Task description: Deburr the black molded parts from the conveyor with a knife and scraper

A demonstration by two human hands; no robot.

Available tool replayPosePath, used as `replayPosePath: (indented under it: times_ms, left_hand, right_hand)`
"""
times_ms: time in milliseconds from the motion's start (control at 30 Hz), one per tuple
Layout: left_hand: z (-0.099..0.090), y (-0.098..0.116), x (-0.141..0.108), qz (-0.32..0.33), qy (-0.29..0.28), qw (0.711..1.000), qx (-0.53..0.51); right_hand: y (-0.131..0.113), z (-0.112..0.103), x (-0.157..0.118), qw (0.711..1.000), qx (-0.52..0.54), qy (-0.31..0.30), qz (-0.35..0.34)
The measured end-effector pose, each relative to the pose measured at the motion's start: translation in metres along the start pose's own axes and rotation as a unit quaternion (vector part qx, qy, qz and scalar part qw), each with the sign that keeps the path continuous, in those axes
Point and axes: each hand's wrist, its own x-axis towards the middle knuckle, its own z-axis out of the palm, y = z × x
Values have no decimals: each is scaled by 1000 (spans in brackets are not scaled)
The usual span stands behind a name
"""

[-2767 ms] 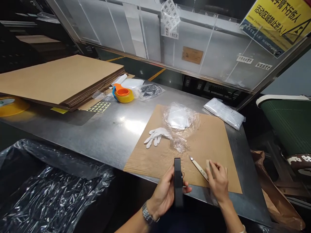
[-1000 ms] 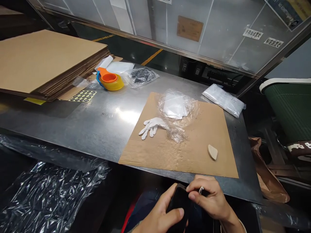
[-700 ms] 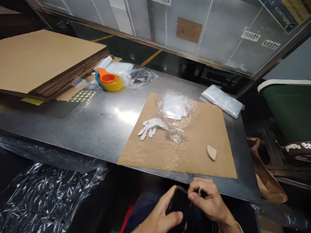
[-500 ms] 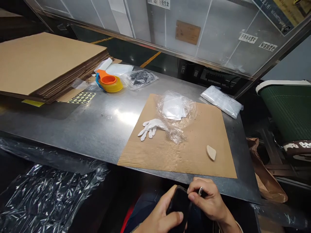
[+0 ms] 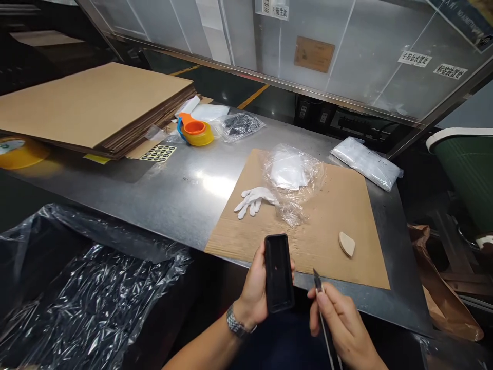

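My left hand [image 5: 254,292] grips a black oblong plastic piece [image 5: 278,273] and holds it upright at the metal table's [image 5: 169,190] near edge, its hollow side facing me. My right hand [image 5: 341,324] holds a thin craft knife [image 5: 322,314] just right of the piece, blade tip pointing up. On the cardboard sheet [image 5: 327,226] beyond lie a small tan wedge-shaped block [image 5: 347,243], a white glove [image 5: 254,199] and a crumpled clear plastic bag [image 5: 293,180].
A stack of cardboard sheets [image 5: 92,105] fills the table's far left, beside an orange-and-yellow tape dispenser [image 5: 195,133], a sticker sheet [image 5: 157,153] and bagged parts [image 5: 239,126]. A sealed white bag [image 5: 365,163] lies far right. A bin lined with black plastic [image 5: 84,303] stands at lower left.
Both hands came up from my lap to the table edge. The black piece is now upright and the knife has separated from it to the right.
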Motion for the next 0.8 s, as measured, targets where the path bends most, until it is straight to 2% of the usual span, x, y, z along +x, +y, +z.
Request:
replayPosePath:
  times_ms: [100,300,500,667,800]
  left_hand:
    - [5,2,0,49,-6,999,-20]
    - [12,4,-2,119,0,993,-10]
    - [15,4,-5,157,20,987,13]
    - [14,3,-6,171,14,985,22]
    - [12,3,-5,178,14,983,32]
  right_hand:
    - [-10,11,-8,995,-56,-70,47]
    - [-24,26,-9,991,-58,-62,107]
    - [-26,28,0,980,-37,-136,140]
    - [-30,27,2,975,-43,-151,155]
    - [-31,29,0,975,-38,-129,178]
